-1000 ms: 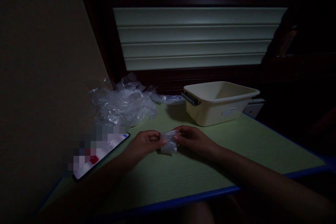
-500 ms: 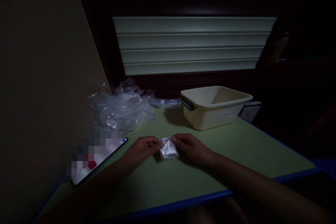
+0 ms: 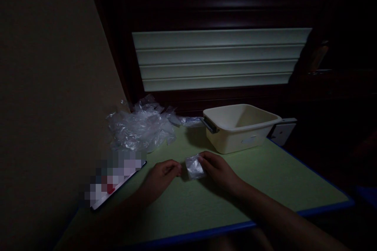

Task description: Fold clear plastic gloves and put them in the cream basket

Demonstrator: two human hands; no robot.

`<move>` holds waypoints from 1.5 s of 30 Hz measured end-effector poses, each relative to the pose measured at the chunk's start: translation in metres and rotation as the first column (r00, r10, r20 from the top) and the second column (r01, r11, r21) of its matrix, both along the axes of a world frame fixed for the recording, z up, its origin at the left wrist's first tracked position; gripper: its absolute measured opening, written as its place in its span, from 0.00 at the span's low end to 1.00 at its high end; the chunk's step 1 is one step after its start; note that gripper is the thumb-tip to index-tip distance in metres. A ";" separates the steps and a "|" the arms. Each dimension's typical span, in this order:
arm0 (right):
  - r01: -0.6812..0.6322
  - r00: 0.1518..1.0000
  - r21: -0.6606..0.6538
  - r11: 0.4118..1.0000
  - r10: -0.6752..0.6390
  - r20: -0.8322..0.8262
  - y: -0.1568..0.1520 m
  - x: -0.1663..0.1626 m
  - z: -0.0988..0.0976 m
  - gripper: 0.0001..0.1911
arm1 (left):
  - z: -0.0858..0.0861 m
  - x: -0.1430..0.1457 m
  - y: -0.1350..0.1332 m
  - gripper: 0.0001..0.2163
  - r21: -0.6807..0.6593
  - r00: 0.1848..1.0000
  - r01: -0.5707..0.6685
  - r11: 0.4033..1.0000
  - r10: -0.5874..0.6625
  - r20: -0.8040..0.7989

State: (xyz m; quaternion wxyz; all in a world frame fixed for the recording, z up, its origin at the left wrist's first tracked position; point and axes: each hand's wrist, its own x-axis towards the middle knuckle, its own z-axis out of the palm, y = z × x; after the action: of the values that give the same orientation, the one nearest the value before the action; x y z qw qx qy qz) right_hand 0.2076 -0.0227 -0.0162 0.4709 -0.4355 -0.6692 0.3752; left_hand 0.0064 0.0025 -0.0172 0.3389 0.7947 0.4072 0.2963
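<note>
A small, squarish clear plastic bag [image 3: 194,167], shiny and apparently folded, is held just over the middle of the table. My right hand [image 3: 219,170] pinches its right edge between thumb and fingers. Just left of the bag, my left hand [image 3: 165,174] is closed, with thumb and fingertips together; it no longer touches the bag, and I see nothing between the fingers. Behind my left hand a loose heap of clear plastic bags [image 3: 141,125] lies against the wall.
A cream plastic tub [image 3: 229,139] with a dark handle stands at the back right of the green table [image 3: 176,211], which has a blue edge. A phone or tablet [image 3: 118,186], partly blurred out, lies at the left. A white box [image 3: 284,131] is behind the tub.
My left hand has let go of the small plastic bag and moved slightly left of it. My right hand keeps hold of the bag. The view has tilted up a little.
</note>
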 end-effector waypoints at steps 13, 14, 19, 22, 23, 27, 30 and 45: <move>0.224 0.927 0.424 0.877 -0.327 0.186 0.005 0.069 0.103 0.13 | -0.016 0.051 0.040 0.12 0.487 0.923 0.052 0.872 0.144 -0.357; 0.256 0.897 0.433 0.864 -0.380 0.227 0.011 0.082 0.111 0.13 | -0.018 0.053 0.041 0.13 0.504 0.917 0.056 0.862 0.155 -0.367; 0.319 0.794 0.350 0.881 -0.450 0.409 0.058 0.146 0.129 0.10 | -0.025 0.049 0.040 0.15 0.612 0.867 0.116 0.782 0.221 -0.446; 0.355 0.759 0.252 0.900 -0.435 0.484 0.088 0.170 0.128 0.07 | -0.028 0.046 0.041 0.15 0.691 0.855 0.138 0.710 0.267 -0.445; 0.359 0.752 0.201 0.911 -0.410 0.516 0.097 0.174 0.127 0.06 | -0.029 0.045 0.042 0.15 0.716 0.860 0.147 0.683 0.269 -0.433; 0.338 0.727 -0.048 0.940 -0.229 0.648 0.125 0.180 0.119 0.04 | -0.032 0.043 0.046 0.14 0.783 0.871 0.158 0.602 0.289 -0.398; 0.336 0.688 -0.208 0.919 -0.088 0.721 0.138 0.181 0.110 0.07 | -0.033 0.042 0.048 0.15 0.804 0.869 0.164 0.571 0.302 -0.392; 0.333 0.596 -0.306 0.892 0.053 0.801 0.162 0.202 0.056 0.13 | -0.036 0.040 0.048 0.16 0.814 0.840 0.206 0.543 0.328 -0.431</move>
State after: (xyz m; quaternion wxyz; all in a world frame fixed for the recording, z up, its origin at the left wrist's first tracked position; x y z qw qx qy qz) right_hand 0.4096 0.1390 0.0395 0.0474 -0.6998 -0.6711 0.2401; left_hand 0.0461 0.0501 -0.0530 -0.2216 0.8912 0.3216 0.2305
